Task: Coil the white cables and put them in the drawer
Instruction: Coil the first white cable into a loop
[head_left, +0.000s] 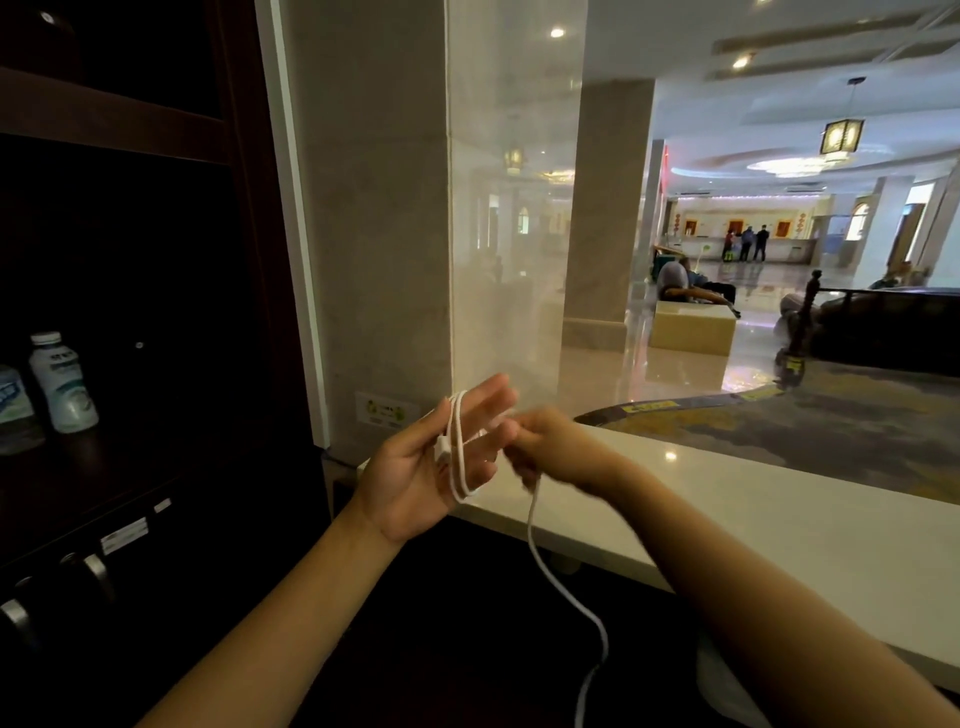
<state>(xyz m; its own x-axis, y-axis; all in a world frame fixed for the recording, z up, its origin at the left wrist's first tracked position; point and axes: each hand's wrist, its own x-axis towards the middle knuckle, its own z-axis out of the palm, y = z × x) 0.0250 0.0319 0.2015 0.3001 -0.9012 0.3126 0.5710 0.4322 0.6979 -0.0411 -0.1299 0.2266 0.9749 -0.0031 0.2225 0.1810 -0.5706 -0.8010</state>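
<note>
A white cable is looped a couple of times around the straight fingers of my left hand, palm facing me. The thumb pins the cable's white plug against the palm side. My right hand sits just right of those fingertips, blurred, its fingers curled round the cable. From under the right hand the loose cable tail hangs down and runs off the bottom of the view. No drawer front is clearly visible as open.
A pale stone counter runs along the right under my right forearm. At left, a dark wooden cabinet holds two white bottles on a shelf, with metal handles below. A marble pillar and a lobby with distant people lie beyond.
</note>
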